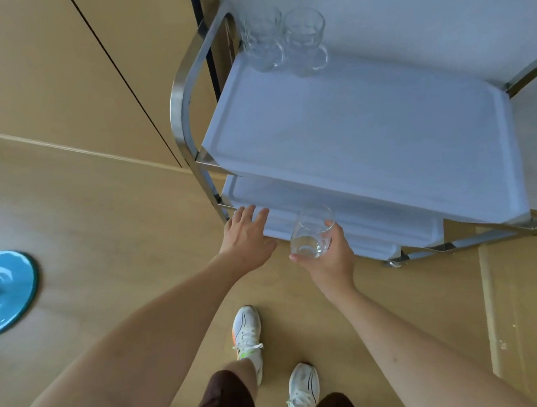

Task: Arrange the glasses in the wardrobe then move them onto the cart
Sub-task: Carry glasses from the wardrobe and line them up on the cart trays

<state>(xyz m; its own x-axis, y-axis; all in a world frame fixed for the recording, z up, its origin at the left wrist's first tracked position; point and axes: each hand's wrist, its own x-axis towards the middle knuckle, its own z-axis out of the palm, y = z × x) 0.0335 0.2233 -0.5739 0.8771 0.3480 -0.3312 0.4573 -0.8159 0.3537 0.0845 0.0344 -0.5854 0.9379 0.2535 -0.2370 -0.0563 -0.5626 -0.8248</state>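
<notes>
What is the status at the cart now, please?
Right hand grips stemless glass. Left hand open, near cart's lower tray. Two glass mugs on top tray. Nothing in the way.

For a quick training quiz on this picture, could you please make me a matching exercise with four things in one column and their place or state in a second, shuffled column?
Things:
1. two glass mugs
2. stemless glass
3. left hand
4. blue disc

Place or state:
A. lies on the floor at the left edge of the view
B. held tilted in the right hand
C. stand side by side at the far corner of the cart's top shelf
D. open, fingers straight, reaching toward the cart's lower shelf

Pairs: 1-C, 2-B, 3-D, 4-A
</notes>
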